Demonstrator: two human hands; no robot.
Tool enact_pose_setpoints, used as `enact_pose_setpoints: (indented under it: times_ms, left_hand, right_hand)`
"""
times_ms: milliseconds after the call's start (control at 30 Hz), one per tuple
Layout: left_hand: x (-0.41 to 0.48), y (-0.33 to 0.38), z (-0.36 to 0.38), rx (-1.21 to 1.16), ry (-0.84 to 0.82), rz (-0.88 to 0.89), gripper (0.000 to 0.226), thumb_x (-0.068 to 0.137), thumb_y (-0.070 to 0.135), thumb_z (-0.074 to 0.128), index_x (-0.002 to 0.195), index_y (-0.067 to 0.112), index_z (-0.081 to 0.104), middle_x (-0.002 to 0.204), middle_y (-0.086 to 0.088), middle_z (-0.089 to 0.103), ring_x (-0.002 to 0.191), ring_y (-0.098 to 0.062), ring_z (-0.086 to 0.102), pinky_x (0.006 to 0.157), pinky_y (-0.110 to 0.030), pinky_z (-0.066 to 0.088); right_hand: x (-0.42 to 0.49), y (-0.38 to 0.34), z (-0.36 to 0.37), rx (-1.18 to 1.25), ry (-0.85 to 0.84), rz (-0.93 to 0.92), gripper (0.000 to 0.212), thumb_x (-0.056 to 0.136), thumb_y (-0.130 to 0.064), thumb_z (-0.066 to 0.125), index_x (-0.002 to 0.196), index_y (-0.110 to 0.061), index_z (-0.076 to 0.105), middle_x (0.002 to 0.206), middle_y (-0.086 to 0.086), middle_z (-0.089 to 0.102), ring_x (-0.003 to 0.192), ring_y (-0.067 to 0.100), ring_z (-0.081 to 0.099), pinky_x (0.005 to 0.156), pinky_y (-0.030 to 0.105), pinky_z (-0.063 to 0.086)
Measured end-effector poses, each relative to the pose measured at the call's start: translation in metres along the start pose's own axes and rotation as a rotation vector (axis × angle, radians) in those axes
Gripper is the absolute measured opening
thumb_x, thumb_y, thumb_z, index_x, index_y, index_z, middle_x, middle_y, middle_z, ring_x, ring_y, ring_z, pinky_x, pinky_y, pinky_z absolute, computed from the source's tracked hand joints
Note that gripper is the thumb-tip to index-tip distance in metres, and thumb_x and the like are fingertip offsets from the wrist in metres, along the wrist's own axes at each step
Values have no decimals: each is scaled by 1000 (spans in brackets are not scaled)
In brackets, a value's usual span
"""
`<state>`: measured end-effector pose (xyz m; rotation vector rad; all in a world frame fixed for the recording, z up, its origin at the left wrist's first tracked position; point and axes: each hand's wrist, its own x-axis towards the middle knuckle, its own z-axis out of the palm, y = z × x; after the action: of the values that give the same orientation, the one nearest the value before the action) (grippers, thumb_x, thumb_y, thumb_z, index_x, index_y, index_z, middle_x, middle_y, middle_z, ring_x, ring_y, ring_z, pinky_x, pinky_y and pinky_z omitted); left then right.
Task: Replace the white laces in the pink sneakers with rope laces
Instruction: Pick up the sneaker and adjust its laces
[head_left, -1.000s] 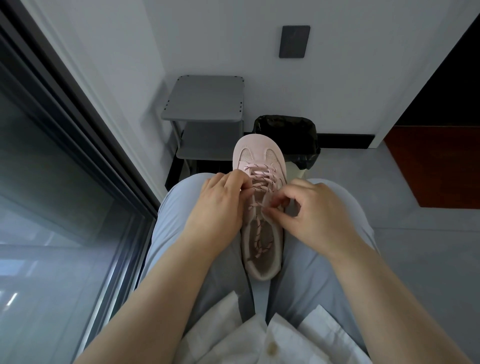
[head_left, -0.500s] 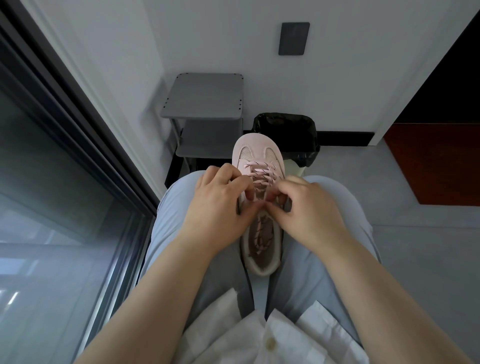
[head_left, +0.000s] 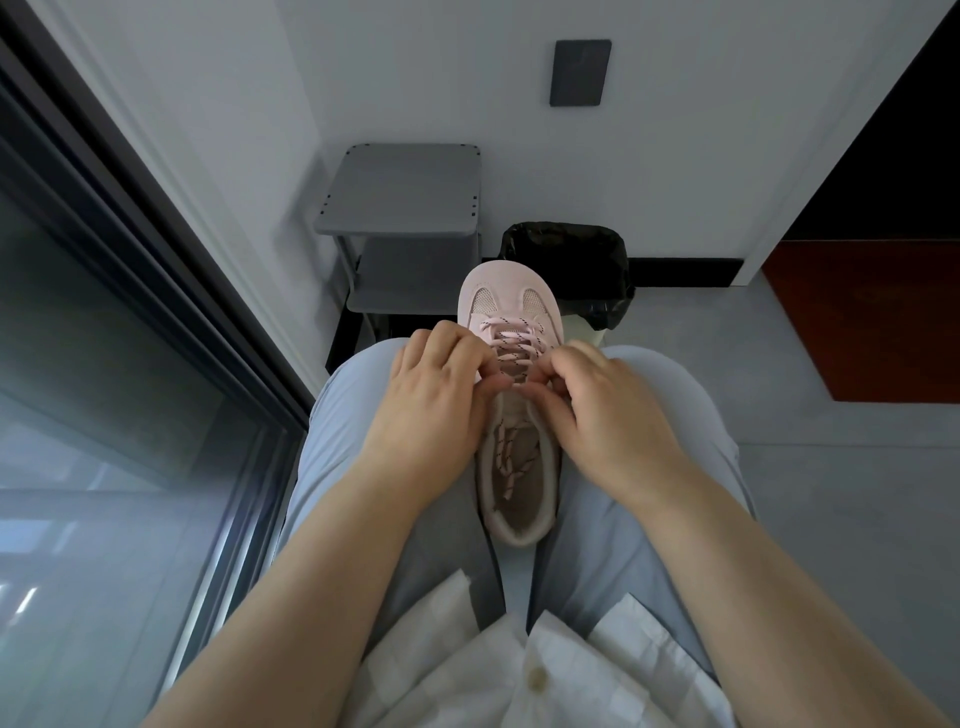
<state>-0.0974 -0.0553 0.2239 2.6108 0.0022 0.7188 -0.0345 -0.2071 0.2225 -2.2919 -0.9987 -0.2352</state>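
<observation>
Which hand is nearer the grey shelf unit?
Left. The left hand, pinching the rope lace, is in front of the grey shelf unit; the right hand, across the sneaker, is before the bin.

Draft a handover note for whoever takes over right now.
Left hand: pinches the rope lace at the top eyelets, left side.
Right hand: pinches it from the right side.
Pink sneaker: on the lap, toe pointing away.
Done: rope lace crossed through the visible eyelets; loose ends lie inside the shoe opening.
To do: snug and finish this lace. Second sneaker and white laces not in view.
</observation>
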Motion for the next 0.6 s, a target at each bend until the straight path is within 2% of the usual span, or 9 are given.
enact_pose_setpoints:
  times_ms: [100, 233, 300, 367, 467, 533, 600]
  left_hand:
    - [-1, 4, -2, -39, 4, -13, 27, 90, 29, 38, 82, 8, 52, 84, -4, 54, 75, -24, 46, 71, -25, 31]
    - [1, 4, -5, -90, -8, -52, 19, 89, 26, 44, 82, 10, 51, 71, 17, 43, 75, -18, 42, 65, -19, 24]
    - [1, 3, -7, -98, -1, -75, 11, 87, 18, 55, 82, 9, 53, 69, 24, 37, 74, -15, 42, 66, -14, 28]
    - [1, 3, -8, -92, 13, -70, 10, 84, 18, 60, 89, 12, 55, 73, 22, 45, 74, -12, 42, 71, -5, 29]
    - [0, 1, -5, -91, -22, 20, 16, 83, 22, 59, 97, 22, 52, 92, 6, 57, 85, -14, 42, 77, -17, 31]
    - [-3, -1, -3, -59, -48, 83, 11, 79, 23, 57, 90, 27, 54, 100, 5, 52, 91, -17, 40, 81, -26, 35]
    - [-5, -2, -3, -4, -75, 81, 11, 73, 29, 57, 84, 26, 60, 104, 4, 50, 96, -19, 37, 81, -31, 37]
  right_hand:
    - [-2, 2, 0, 28, 5, 35, 18, 87, -31, 58, 87, -13, 61, 89, 0, 61, 73, 29, 58, 65, 35, 45]
    - [-3, 6, -4, 65, -3, 95, 18, 81, -38, 65, 83, -20, 63, 79, -9, 54, 70, 23, 57, 64, 38, 48]
    - [-5, 6, -6, 20, -23, 116, 19, 76, -40, 71, 81, -23, 63, 78, -11, 53, 68, 21, 56, 63, 37, 47]
    - [-6, 2, -8, -20, -28, 103, 22, 72, -39, 73, 83, -23, 61, 82, -8, 56, 69, 21, 56, 63, 35, 48]
    - [-10, -5, -8, -115, -30, -45, 31, 63, -27, 80, 85, -19, 60, 85, 0, 58, 65, 25, 57, 60, 28, 45]
    - [-15, -7, -4, -266, -73, -143, 39, 55, -17, 82, 90, -20, 66, 84, 6, 56, 63, 27, 58, 57, 29, 43]
    - [-17, -8, 0, -366, -102, -142, 41, 56, -17, 80, 95, -22, 69, 84, 8, 55, 64, 29, 59, 57, 27, 39]
